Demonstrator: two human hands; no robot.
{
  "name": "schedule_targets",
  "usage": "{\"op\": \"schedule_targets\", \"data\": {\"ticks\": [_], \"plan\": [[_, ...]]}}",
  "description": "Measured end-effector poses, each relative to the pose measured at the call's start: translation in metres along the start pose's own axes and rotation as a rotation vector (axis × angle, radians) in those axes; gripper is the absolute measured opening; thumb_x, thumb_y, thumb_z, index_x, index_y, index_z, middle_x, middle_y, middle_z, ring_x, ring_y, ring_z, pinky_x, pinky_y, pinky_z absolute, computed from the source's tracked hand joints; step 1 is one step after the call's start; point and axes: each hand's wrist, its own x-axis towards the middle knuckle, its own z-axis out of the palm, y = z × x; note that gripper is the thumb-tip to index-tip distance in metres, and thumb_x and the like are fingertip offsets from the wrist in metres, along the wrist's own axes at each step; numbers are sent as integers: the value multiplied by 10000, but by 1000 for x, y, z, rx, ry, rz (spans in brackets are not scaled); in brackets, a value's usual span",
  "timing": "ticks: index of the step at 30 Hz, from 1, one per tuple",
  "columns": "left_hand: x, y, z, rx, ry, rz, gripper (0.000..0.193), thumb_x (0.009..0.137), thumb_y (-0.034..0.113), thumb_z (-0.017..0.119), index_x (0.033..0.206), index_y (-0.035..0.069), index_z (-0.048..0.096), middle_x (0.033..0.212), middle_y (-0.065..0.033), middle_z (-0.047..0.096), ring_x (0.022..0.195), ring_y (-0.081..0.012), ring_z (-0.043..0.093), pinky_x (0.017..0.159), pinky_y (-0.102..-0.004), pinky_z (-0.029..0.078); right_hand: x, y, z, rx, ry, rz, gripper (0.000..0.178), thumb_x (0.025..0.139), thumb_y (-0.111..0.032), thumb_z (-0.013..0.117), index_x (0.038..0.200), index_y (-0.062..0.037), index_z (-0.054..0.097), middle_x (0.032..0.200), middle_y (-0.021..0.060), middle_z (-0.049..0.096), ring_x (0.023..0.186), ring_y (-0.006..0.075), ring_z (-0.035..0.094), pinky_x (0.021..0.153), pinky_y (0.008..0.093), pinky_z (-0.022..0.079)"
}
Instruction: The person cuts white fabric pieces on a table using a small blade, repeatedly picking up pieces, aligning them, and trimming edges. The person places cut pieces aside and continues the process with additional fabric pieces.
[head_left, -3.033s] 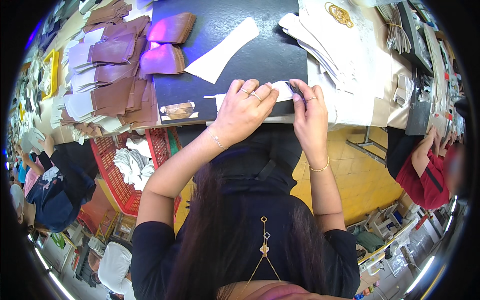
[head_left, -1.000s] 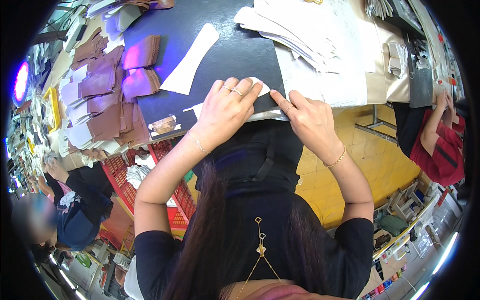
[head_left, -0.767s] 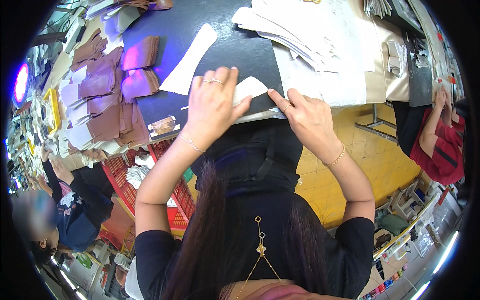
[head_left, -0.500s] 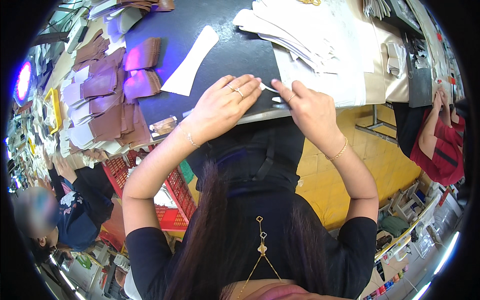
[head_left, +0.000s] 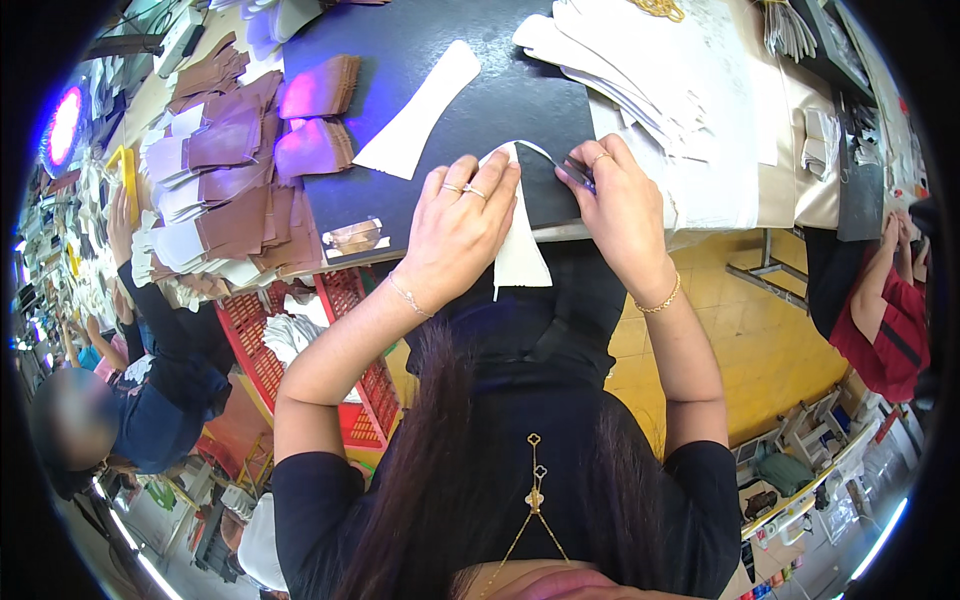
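My left hand (head_left: 465, 225) lies with its fingers close together over a white flared piece (head_left: 522, 255), pressing it at the front edge of the table. The wide end of that piece hangs past the edge over my dark clothing. From its top a thin white strip (head_left: 540, 150) curves toward my right hand (head_left: 622, 195). My right hand is closed around a small dark metal tool (head_left: 577, 176), whose exact kind I cannot make out; fingers hide most of it. Another white flared piece (head_left: 425, 110) lies flat on the black mat (head_left: 520, 90), beyond my left hand.
Stacks of brown pieces (head_left: 230, 135) and reddish-lit stacks (head_left: 320, 87) cover the left side. White pieces (head_left: 630, 75) are piled at the far right. A red crate (head_left: 370, 370) stands below the table. People (head_left: 160, 400) sit at the left and right (head_left: 880, 320).
My left hand has shifted, and the white piece now shows under it, hanging over the edge. My right hand has turned, with the tool now near its fingertips. The whole view has shifted slightly.
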Motion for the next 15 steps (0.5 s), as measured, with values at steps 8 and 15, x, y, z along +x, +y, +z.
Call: {"op": "schedule_targets", "data": {"ticks": [8, 15], "plan": [[3, -3, 1, -95, 43, -2, 379, 843, 62, 747, 1204, -19, 668, 1284, -134, 630, 1176, -318, 617, 992, -417, 491, 5, -14, -24, 184, -100, 82, 207, 952, -238, 711, 1001, -39, 684, 896, 160, 737, 815, 349, 714, 709, 432, 553], [4, -7, -2, -173, 43, 4, 354, 855, 35, 731, 1200, -17, 670, 1284, -141, 630, 1181, -328, 616, 1002, -427, 498, -22, -23, -16, 84, 25, -47, 196, 910, -177, 762, 1069, -61, 760, 783, 119, 660, 666, 280, 662, 626, 367, 514]]}}
